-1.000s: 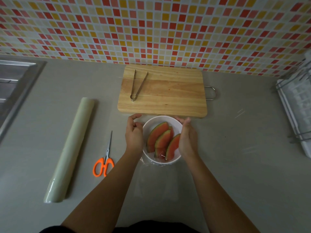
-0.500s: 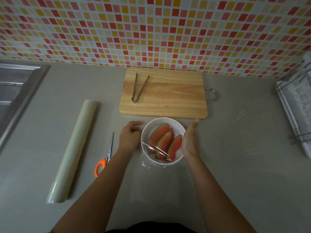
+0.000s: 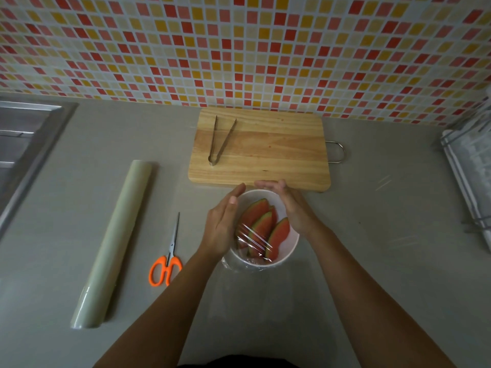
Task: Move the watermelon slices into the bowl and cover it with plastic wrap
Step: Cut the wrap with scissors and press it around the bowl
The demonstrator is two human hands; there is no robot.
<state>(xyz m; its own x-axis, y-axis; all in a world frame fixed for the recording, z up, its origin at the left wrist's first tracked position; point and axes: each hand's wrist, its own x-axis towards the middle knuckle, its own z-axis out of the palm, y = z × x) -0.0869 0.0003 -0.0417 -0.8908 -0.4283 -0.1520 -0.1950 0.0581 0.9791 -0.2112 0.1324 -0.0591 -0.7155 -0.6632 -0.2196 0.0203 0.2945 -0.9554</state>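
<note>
A white bowl is seen on the grey tabletop, flanked by both hands. The left hand is held flat and open against the bowl's left side, fingers extended toward the far rim; nothing is gripped by it. The right hand is laid open over the bowl's far right rim, fingers curved leftward so that their tips lie near the left hand's fingertips; no object is clasped in it. Between the two hands, three watermelon slices are contained in the bowl, standing on edge with rinds up-left. Plastic wrap is stretched over the slices, wrinkled and glinting, and some is bunched at the bowl's near-left base.

Just beyond the fingertips a wooden cutting board is placed, with metal tongs lying on its left part. To the left of the left hand, orange-handled scissors are laid on the tabletop, and farther left a roll of wrap is set lengthwise. A sink is visible at the far left edge, and a wire rack far to the right of the right hand.
</note>
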